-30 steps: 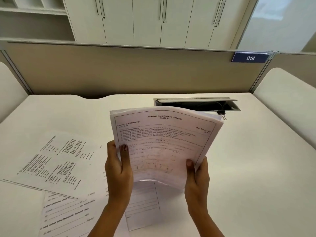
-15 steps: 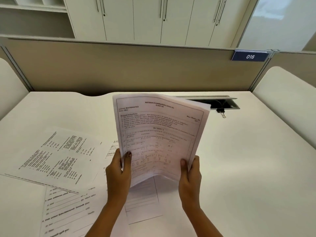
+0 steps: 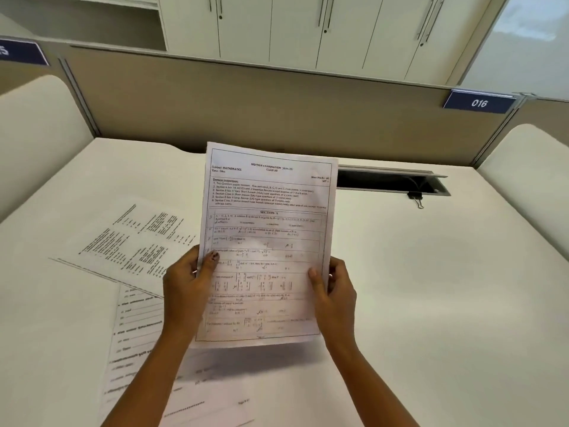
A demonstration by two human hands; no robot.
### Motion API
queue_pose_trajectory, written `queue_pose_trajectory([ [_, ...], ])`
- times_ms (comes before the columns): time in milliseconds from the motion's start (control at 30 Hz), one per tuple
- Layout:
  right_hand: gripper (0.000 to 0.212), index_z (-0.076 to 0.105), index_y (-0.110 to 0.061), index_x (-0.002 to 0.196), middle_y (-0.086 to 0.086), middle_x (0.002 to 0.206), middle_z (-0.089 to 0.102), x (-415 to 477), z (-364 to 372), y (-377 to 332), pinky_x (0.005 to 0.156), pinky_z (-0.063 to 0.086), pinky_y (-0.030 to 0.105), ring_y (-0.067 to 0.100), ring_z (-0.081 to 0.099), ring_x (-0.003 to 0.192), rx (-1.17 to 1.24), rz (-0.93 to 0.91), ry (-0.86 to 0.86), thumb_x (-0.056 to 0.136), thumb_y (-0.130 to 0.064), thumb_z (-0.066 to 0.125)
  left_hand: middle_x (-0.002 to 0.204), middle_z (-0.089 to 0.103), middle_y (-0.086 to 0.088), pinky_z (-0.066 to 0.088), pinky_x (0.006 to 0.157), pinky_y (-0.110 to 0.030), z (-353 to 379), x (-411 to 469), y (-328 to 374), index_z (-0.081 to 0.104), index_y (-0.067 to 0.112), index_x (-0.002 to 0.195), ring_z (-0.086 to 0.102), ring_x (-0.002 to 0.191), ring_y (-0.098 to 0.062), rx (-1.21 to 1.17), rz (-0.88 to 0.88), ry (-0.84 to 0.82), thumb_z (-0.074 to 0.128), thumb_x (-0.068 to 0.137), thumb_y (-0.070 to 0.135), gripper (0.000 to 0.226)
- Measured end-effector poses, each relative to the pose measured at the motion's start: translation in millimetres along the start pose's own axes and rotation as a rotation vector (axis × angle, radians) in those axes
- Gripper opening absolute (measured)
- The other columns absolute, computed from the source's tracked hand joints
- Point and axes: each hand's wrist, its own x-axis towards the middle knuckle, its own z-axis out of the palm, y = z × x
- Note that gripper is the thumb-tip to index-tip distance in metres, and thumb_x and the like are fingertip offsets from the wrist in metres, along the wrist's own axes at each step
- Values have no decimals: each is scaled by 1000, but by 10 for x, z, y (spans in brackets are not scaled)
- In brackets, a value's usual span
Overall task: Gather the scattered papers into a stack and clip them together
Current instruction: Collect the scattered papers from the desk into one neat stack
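I hold a stack of printed exam papers [image 3: 266, 229] upright above the white desk [image 3: 431, 288]. My left hand [image 3: 187, 288] grips its left edge with the thumb on the front sheet. My right hand [image 3: 334, 291] grips the right edge the same way. The stack's bottom edge hangs just over the desk. A loose printed sheet [image 3: 135, 238] lies flat on the left. More loose sheets [image 3: 138, 343] lie under my left forearm, partly hidden. A black binder clip [image 3: 415, 198] rests by the cable hatch at the back right.
An open cable hatch [image 3: 391, 181] is sunk into the desk behind the stack. A beige partition [image 3: 277, 103] with a "016" plate [image 3: 478, 102] closes the far side. Rounded side panels [image 3: 529, 167] flank the desk. White cabinets stand behind.
The stack has straightened from a bent, leaning pose to upright and flat. Both hands have shifted up along its side edges. The view has tilted slightly.
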Motion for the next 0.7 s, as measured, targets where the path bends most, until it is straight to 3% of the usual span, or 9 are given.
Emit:
queue_pose_trajectory([
  [167,14,55,-20,103,-10,100,67,-222,193,-45,73,58,26,10,67,88,32,99,-153,92,-29,57,101,69,-5,55,79,-39,-402,-146,-124,63,16,103,65,93,-24,54,-119,24,55,91,25,16],
  [267,14,55,-20,103,-10,101,67,-384,410,-54,75,59,27,11,67,89,35,146,-240,94,-31,53,107,68,-8,54,79,-38,-662,-246,-216,62,11,110,64,94,-28,103,-176,51,53,93,24,24],
  [400,23,58,-15,101,-1,99,66,-564,667,15,82,52,25,12,62,90,-49,118,-283,101,-25,37,105,67,-5,51,75,-34,-1014,-408,-325,61,16,107,63,90,-27,139,-226,144,52,94,23,18],
  [500,31,59,-15,115,-2,114,65,-678,782,100,95,49,25,10,59,106,-106,18,-391,94,-21,38,106,66,-3,49,82,-37,-1253,-519,-452,61,19,112,63,95,-27,66,-324,233,54,93,19,21],
  [567,42,52,-17,131,-1,134,57,-742,865,228,110,39,35,15,50,126,-239,-124,-496,91,-20,39,109,66,-3,48,90,-43,-1396,-599,-540,61,22,117,63,100,-29,15,-400,300,56,92,18,25],
  [600,47,44,-18,139,2,144,47,-770,901,283,118,27,39,19,40,136,-365,-191,-553,93,-19,36,110,65,-3,47,92,-45,-1451,-638,-575,60,25,117,62,102,-30,-6,-425,326,56,92,18,27],
  [667,55,28,-19,147,3,156,26,-800,934,395,122,4,38,24,20,146,-631,-303,-618,94,-29,19,111,64,-1,45,92,-42,-1521,-701,-608,58,30,116,61,104,-29,-43,-460,359,56,92,15,29],
  [700,60,28,-18,147,4,156,25,-793,926,443,121,1,38,26,21,145,-719,-355,-619,91,-35,17,110,63,-1,44,92,-39,-1539,-726,-618,57,28,115,60,103,-28,-67,-476,367,56,92,13,28],
])
